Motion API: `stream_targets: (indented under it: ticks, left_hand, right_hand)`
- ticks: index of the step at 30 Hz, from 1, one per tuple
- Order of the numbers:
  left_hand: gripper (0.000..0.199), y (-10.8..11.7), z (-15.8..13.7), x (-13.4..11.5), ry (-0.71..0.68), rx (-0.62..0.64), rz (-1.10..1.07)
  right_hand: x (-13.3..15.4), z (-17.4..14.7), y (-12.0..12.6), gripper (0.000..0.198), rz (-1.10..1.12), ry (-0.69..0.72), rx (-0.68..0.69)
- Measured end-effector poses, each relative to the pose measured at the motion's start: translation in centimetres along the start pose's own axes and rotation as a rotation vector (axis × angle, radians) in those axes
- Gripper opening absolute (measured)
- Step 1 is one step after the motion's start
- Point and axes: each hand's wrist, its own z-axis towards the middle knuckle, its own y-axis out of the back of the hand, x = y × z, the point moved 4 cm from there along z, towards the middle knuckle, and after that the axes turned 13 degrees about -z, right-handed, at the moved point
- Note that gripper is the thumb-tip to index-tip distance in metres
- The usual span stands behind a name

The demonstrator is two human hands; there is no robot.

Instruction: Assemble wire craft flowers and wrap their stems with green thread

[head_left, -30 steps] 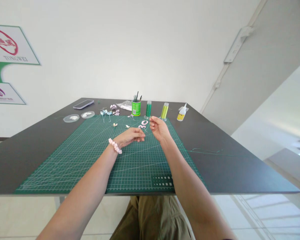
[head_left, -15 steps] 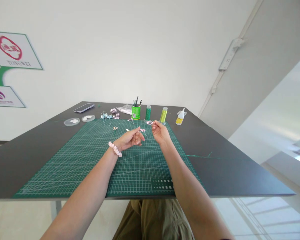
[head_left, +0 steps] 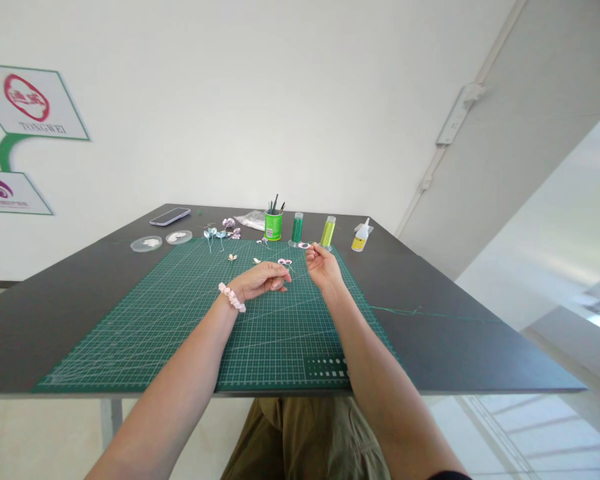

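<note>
My right hand (head_left: 323, 265) pinches a small pale pink petal (head_left: 305, 246) with a dark centre between thumb and fingertips, above the green cutting mat (head_left: 180, 320). My left hand (head_left: 265, 279), a pink scrunchie (head_left: 231, 297) at its wrist, is closed with thumb against curled fingers; whatever lies between them is too small to make out. Just beyond the left fingertips, a pink-and-white petal piece (head_left: 285, 262) with thin stems rests on the mat. Nearby are a small cream flower piece (head_left: 257, 261) and a peach one (head_left: 233, 257).
Behind the mat stand a green tin of tools (head_left: 273, 225), a dark green thread spool (head_left: 297, 228), a yellow-green spool (head_left: 328, 231) and a glue bottle (head_left: 361, 237). To the left are blue flowers (head_left: 211, 233), two clear dishes (head_left: 147, 244) and a phone (head_left: 170, 217).
My left thumb has come down against the fingers, closing the hand. My right hand stays nearly in place, still pinching the petal. The whole view has shifted slightly.
</note>
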Motion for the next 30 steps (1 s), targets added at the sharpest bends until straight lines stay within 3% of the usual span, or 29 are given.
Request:
stream_targets:
  ticks: [7, 15, 24, 30]
  left_hand:
    - [0.054, 0.1, -0.1, -0.4, -0.017, -0.006, -0.009]
    - [0.056, 1.0, -0.2, -0.9, -0.055, -0.065, 0.016]
    - [0.046, 2.5, -0.2, -0.9, -0.127, -0.353, 0.118]
    - [0.035, 3.5, -0.6, -2.1, -0.349, -0.581, 0.166]
  right_hand:
    - [0.4, 0.3, 0.4, 0.03, 0.031, 0.023, 0.003]
    - [0.5, 0.4, 0.5, 0.028, -0.013, 0.056, 0.011]
    - [0.5, 0.4, 0.2, 0.023, -0.162, 0.138, 0.064]
    - [0.0, -0.3, -0.8, 0.017, -0.374, 0.215, 0.157]
